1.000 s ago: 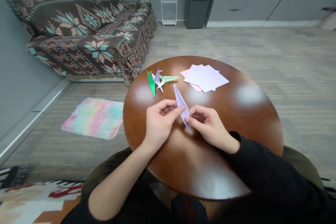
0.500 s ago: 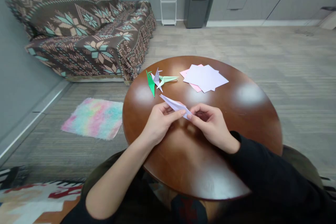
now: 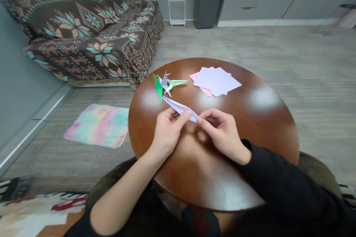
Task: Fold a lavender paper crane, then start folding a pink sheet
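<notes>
A long, pointed piece of folded lavender origami paper [image 3: 178,107] is held above the table between both my hands. My left hand [image 3: 168,127] grips its middle, thumb on top and fingers underneath. At its right end, my right hand [image 3: 219,129] pinches the tip between thumb and forefinger. The paper's other end points to the far left, close to a green paper crane [image 3: 158,88]. Beside that stand a lavender paper crane [image 3: 164,80] and a pale green paper crane [image 3: 176,83].
A fanned stack of lavender and pink paper sheets [image 3: 218,81] lies at the back of the round wooden table [image 3: 267,126]. Beyond are a patterned sofa [image 3: 91,37], a pastel rug [image 3: 98,124] and grey cabinets [image 3: 267,0].
The folded paper has shifted slightly to the left and lies a little flatter. My left thumb has slid back from its right end, while my right hand keeps its pinch.
</notes>
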`<state>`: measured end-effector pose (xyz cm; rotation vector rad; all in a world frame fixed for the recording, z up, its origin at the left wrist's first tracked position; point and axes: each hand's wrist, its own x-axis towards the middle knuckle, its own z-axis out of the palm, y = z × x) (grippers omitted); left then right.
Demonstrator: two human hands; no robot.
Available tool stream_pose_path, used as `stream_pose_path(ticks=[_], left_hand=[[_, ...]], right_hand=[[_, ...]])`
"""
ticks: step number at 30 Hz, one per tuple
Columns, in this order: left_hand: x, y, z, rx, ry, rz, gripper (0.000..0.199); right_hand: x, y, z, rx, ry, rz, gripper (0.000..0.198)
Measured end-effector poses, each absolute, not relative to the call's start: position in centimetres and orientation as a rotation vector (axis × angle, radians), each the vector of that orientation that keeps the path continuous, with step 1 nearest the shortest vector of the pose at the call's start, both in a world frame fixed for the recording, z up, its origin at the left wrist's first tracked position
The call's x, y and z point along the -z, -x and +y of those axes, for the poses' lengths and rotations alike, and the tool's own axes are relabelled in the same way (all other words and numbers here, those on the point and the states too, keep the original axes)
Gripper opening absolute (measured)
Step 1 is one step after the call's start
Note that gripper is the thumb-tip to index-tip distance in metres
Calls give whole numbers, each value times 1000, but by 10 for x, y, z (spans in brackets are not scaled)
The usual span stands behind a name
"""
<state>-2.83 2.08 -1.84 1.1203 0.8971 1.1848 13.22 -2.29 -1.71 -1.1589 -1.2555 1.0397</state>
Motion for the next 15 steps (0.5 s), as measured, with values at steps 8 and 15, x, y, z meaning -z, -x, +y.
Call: stream_pose_path(ticks=[8, 15], left_hand=[[14, 28, 17, -1092, -1181, 919, 17], [20, 30, 26, -1235, -974, 870, 18]], right_hand=[[17, -132, -21, -1101, 1152, -1191, 20], [19, -136, -18, -1122, 1172, -1099, 14]])
